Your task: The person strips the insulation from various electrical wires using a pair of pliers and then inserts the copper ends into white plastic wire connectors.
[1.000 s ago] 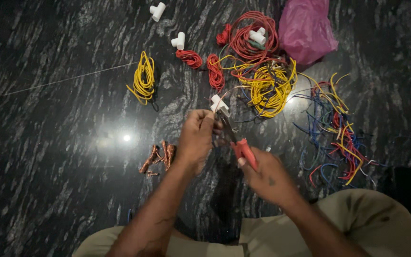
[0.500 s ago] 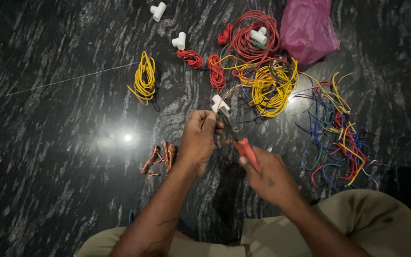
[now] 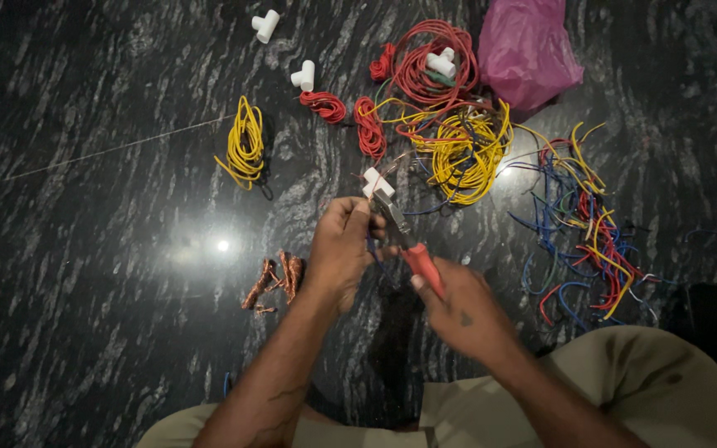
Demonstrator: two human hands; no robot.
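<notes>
A: What lies on the black marble floor [image 3: 85, 332]?

B: A pink plastic bag [image 3: 527, 51]; a tangled heap of red and yellow wire coils [image 3: 446, 124]; loose blue, red and yellow wire offcuts [image 3: 582, 232]; small twisted bare copper strands [image 3: 275, 280].

A: And the hands?

B: The right hand [image 3: 462, 311] has its fingers clamped on red-handled pliers [image 3: 408, 245]; the left hand [image 3: 343, 249] pinches a thin wire, barely visible, at the pliers' nose.

A: Risk?

B: Squeezing too hard might cut the copper; the fingertips sit close to the blades.
</notes>
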